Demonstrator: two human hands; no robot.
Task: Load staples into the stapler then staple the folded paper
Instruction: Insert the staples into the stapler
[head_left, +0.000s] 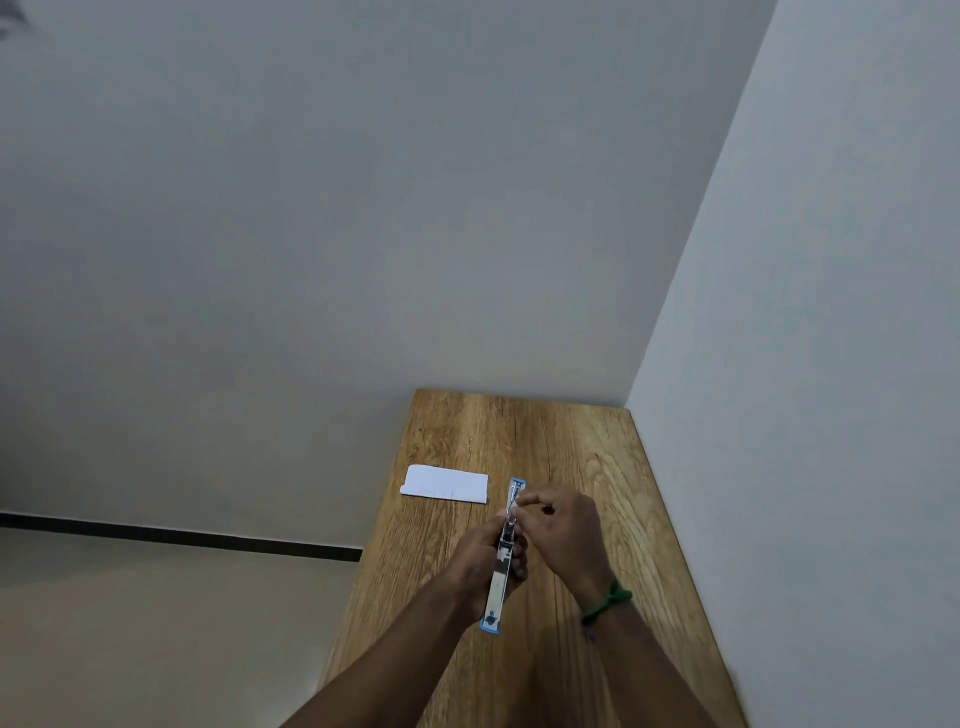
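Loading step: left hand (480, 564) clamps opened stapler (503, 558); right hand (563, 530) fingers pinched at magazine, staples not discernible. Next: shut stapler, fetch folded paper (445, 484) at counter (597, 457) left edge.

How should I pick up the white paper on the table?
Pinch the folded paper at its left end, which hangs past the table edge, coming from the left. It lies flat, so elsewhere fingers probably cannot get under.
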